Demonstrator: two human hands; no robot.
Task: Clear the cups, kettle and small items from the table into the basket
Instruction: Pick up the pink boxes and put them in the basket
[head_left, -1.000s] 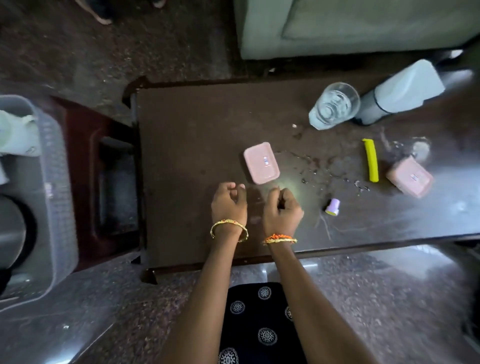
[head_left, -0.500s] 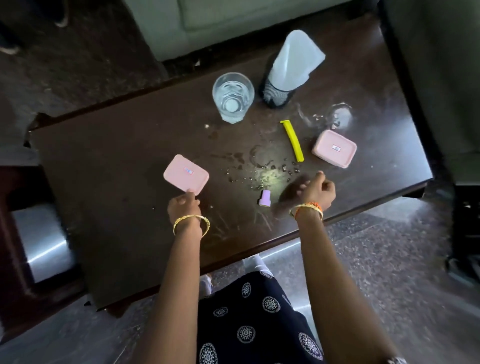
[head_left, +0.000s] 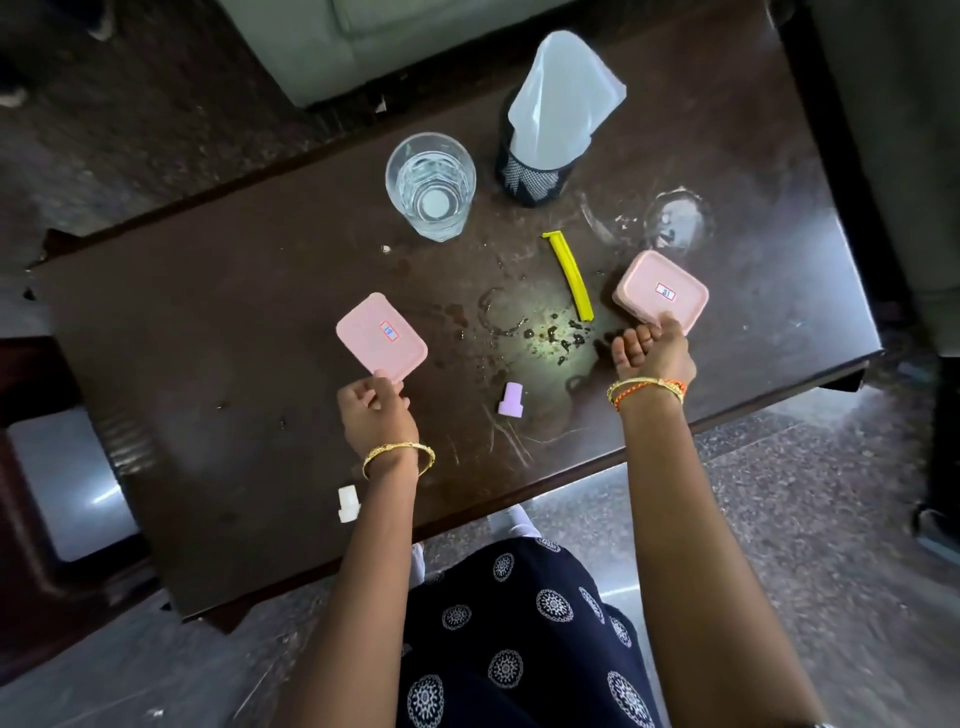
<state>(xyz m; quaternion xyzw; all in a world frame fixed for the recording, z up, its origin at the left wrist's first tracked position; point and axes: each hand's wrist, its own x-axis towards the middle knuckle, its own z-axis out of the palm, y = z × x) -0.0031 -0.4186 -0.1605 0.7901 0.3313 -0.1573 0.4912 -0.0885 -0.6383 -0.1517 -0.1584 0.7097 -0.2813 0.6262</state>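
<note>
My left hand (head_left: 375, 410) pinches the near corner of a flat pink lid (head_left: 381, 333) on the dark wooden table (head_left: 208, 322). My right hand (head_left: 652, 356) grips the near edge of a pink box (head_left: 661, 290) at the right. Between them lie a yellow clip stick (head_left: 569, 275) and a small lilac cap (head_left: 511, 399). A small white cap (head_left: 348, 503) lies by my left forearm. A clear glass (head_left: 431, 185) with water stands at the back. The basket is out of view.
A black mesh holder (head_left: 530, 179) with a white folded sheet (head_left: 563, 98) stands next to the glass. Spilled drops and crumbs (head_left: 550, 332) mark the table's middle, and a wet ring (head_left: 672, 218) the back right. A sofa (head_left: 395, 31) lies beyond the table; a low stool (head_left: 57, 483) stands at left.
My right hand has moved right from near the lilac cap and closed on the pink box. My left hand has taken the lid's corner. The view has shifted away from the basket.
</note>
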